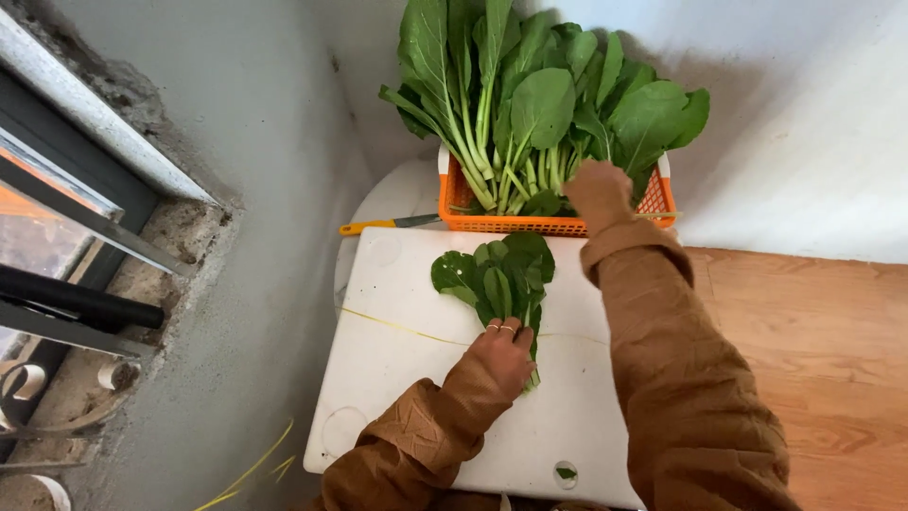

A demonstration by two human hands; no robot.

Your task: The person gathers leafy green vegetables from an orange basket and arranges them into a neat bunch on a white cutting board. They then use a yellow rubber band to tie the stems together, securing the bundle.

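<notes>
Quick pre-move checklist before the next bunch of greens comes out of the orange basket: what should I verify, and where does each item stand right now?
1. Left hand pins the small bunch of greens on the white board: ok.
2. Right hand is at the leafy greens in the basket: ok; whether it has a grip: cannot tell.
3. Orange basket sits flat at the board's far edge: ok.
4. Knife with yellow handle lies left of the basket, away from both hands: ok.
5. Bare board space beside the pinned bunch: ok.
</notes>
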